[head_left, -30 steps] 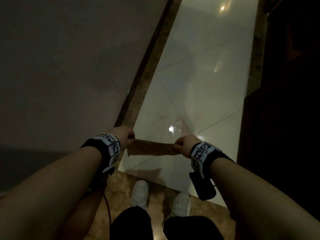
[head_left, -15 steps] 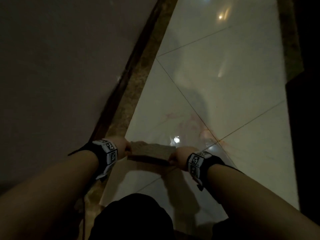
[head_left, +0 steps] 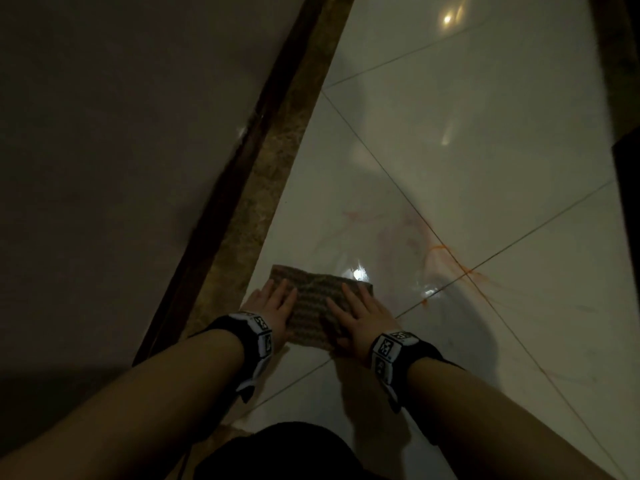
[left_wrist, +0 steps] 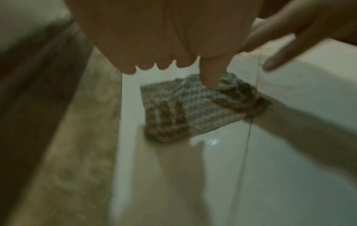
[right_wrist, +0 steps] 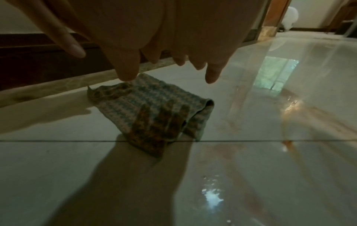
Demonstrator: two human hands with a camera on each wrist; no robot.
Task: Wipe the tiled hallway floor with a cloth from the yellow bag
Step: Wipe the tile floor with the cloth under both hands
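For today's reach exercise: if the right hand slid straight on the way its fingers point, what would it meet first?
Judging by the head view, the right hand would cross the cloth, then probably meet the reddish smear on the tiles.

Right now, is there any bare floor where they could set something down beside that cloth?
Yes: open tile beyond the cloth, past the orange smears. Crowded: both hands, left hand and right hand, lie over the cloth, hemmed left by the brown border strip.

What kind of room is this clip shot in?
Most likely an indoor hallway: glossy pale floor tiles with grout lines, a brown marble border strip along a plain wall, and a doorway into another room.
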